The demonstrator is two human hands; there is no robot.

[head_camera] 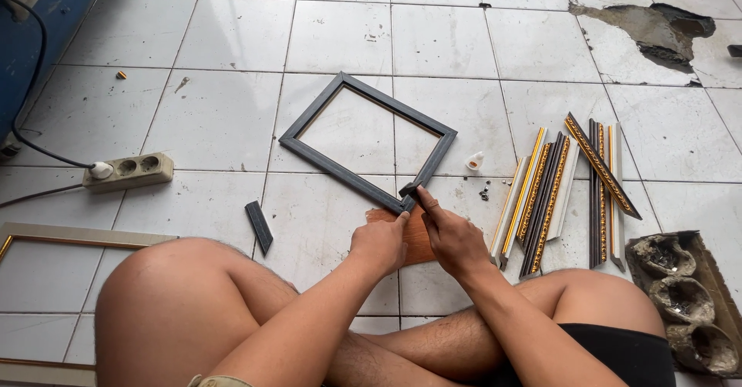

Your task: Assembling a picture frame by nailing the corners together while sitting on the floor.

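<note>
Both forearms reach forward from the crossed legs, over the tiled floor. The left hand is curled shut, pressing on the near corner of the dark picture frame, which lies flat over a brown wooden block. The right hand pinches a small dark tool against that same corner, fingers closed on it. Right: a bundle of gold-trimmed moulding strips. Near the frame's right corner lies a small white bottle. Far left: a beige power strip.
</note>
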